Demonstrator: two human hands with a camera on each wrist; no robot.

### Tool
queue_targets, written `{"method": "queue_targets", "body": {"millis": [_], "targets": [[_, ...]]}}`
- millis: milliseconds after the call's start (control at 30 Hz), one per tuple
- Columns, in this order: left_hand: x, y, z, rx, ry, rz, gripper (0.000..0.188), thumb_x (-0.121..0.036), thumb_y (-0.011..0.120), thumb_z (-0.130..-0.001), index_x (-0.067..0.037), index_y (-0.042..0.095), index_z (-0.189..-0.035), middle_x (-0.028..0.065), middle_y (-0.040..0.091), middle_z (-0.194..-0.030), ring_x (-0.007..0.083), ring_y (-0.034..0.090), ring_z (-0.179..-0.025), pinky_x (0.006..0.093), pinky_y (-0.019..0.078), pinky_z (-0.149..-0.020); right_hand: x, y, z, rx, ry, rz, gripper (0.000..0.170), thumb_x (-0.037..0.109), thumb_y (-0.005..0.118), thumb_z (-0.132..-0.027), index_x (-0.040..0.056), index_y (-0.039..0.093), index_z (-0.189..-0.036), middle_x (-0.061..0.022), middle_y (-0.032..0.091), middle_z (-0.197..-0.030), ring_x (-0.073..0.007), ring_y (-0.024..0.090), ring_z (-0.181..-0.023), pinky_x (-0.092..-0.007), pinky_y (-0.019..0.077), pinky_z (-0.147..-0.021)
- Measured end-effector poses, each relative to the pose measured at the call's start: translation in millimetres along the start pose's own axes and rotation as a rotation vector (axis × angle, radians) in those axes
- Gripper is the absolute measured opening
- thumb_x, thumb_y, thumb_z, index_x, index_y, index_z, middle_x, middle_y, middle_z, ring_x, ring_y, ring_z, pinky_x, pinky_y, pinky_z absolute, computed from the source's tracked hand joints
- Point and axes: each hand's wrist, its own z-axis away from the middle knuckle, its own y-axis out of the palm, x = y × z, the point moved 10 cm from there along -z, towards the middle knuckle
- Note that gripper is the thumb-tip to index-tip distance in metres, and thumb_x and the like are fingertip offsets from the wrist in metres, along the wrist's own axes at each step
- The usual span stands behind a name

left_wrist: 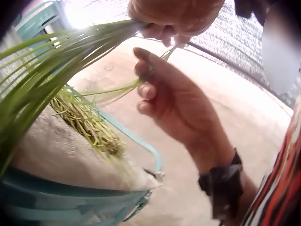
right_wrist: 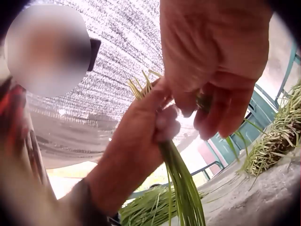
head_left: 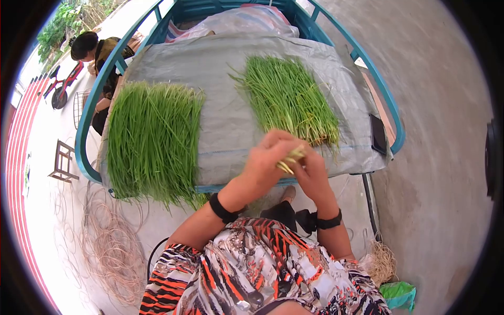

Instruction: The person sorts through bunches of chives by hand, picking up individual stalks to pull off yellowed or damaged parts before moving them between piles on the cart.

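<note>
My left hand [head_left: 265, 160] grips a small bunch of green stalks [right_wrist: 181, 181] near their pale ends, the long leaves hanging down from the fist in the right wrist view. Close beside it, my right hand [head_left: 313, 176] has its fingers curled round a few thin stalks [left_wrist: 115, 89], seen in the left wrist view. Both hands are above the near edge of the grey sheet [head_left: 226, 121]. Just beyond them lies a pile of green stalks [head_left: 289, 94], root ends toward me. A wider pile [head_left: 152, 139] spreads over the sheet's left side.
Teal rails [head_left: 380, 73] flank the cart bed. A black phone-like object [head_left: 377, 134] lies at the sheet's right edge. Another person [head_left: 107, 68] bends down beyond the left rail, near a wooden stool [head_left: 64, 161]. Tangled twine [head_left: 110, 241] lies on the ground, lower left.
</note>
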Motion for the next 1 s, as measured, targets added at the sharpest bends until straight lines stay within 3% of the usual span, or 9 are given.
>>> {"method": "queue_targets", "body": {"millis": [67, 133, 200, 367, 500, 800, 900, 1000], "targets": [[19.9, -20.1, -5.5, -0.119, -0.119, 0.027, 0.013, -0.011, 0.059, -0.086, -0.009, 0.062, -0.099, 0.0032, 0.056, -0.078, 0.0142, 0.056, -0.063, 0.0236, 0.0439, -0.057, -18.4, 9.0, -1.0, 0.140, 0.038, 0.045, 0.015, 0.006, 0.053, -0.090, 0.0021, 0.059, -0.103, -0.0009, 0.055, -0.073, -0.0054, 0.051, -0.057, -0.0206, 0.0411, -0.052], [60.1, -41.2, 3.0, -0.282, -0.645, 0.489, 0.014, -0.016, 0.053, -0.093, -0.005, 0.060, -0.091, -0.0005, 0.047, -0.064, 0.0059, 0.042, -0.052, 0.0206, 0.0318, -0.046, -31.6, 8.7, 6.1, 0.184, 0.176, -0.067, 0.015, 0.010, 0.048, -0.093, 0.0007, 0.058, -0.098, -0.0004, 0.053, -0.067, -0.0062, 0.049, -0.053, -0.0203, 0.0394, -0.049], [86.8, -62.9, 9.3, -0.419, -0.637, 0.565, 0.021, -0.019, 0.049, -0.096, -0.003, 0.057, -0.086, -0.0038, 0.038, -0.057, 0.0014, 0.031, -0.050, 0.0196, 0.0200, -0.042, -43.5, 8.0, 14.6, 0.220, 0.284, -0.157, 0.020, 0.015, 0.045, -0.096, 0.0003, 0.058, -0.094, 0.0004, 0.050, -0.062, -0.0063, 0.046, -0.050, -0.0202, 0.0381, -0.047], [150.3, -83.2, 38.1, -0.560, -0.743, 0.799, 0.016, -0.017, 0.049, -0.096, -0.003, 0.054, -0.090, 0.0022, 0.053, -0.070, 0.0041, 0.041, -0.055, 0.0179, 0.0246, -0.039, -72.1, -0.7, 44.4, 0.262, 0.453, -0.365, 0.024, 0.024, 0.047, -0.097, 0.0024, 0.057, -0.090, 0.0031, 0.044, -0.054, -0.0052, 0.039, -0.043, -0.0215, 0.0384, -0.044], [191.4, -75.4, 63.3, -0.642, -0.863, 0.993, 0.013, -0.015, 0.051, -0.095, -0.002, 0.053, -0.092, 0.0081, 0.061, -0.087, 0.0069, 0.050, -0.063, 0.0174, 0.0305, -0.038, -95.0, -23.1, 63.8, 0.130, 0.520, -0.403, 0.024, 0.024, 0.048, -0.097, 0.0033, 0.056, -0.088, 0.0048, 0.039, -0.053, -0.0034, 0.035, -0.043, -0.0209, 0.0378, -0.043], [225.6, -52.7, 93.7, -0.648, -0.964, 1.362, 0.015, -0.015, 0.054, -0.093, 0.000, 0.055, -0.094, 0.0060, 0.059, -0.083, 0.0066, 0.051, -0.064, 0.0164, 0.0310, -0.038, -133.0, -91.6, 103.6, -0.211, 0.579, -0.472, 0.024, 0.027, 0.050, -0.096, 0.0050, 0.055, -0.087, 0.0061, 0.033, -0.053, -0.0042, 0.029, -0.041, -0.0228, 0.0387, -0.044], [223.6, -48.7, 86.7, -0.581, -0.906, 1.523, 0.013, -0.014, 0.053, -0.094, -0.001, 0.052, -0.095, 0.0065, 0.061, -0.088, 0.0058, 0.055, -0.066, 0.0160, 0.0330, -0.036, -140.7, -115.2, 112.8, -0.335, 0.553, -0.543, 0.022, 0.028, 0.050, -0.096, 0.0072, 0.055, -0.088, 0.0063, 0.035, -0.057, -0.0043, 0.031, -0.044, -0.0221, 0.0383, -0.046], [225.7, -54.4, 86.7, -0.670, -0.924, 1.468, 0.014, -0.014, 0.052, -0.094, 0.000, 0.052, -0.095, 0.0065, 0.060, -0.085, 0.0057, 0.054, -0.065, 0.0163, 0.0327, -0.036, -159.7, -144.4, 125.6, -0.529, 0.574, -0.640, 0.022, 0.028, 0.050, -0.096, 0.0085, 0.055, -0.088, 0.0065, 0.037, -0.060, -0.0040, 0.033, -0.047, -0.0222, 0.0388, -0.047]]}}
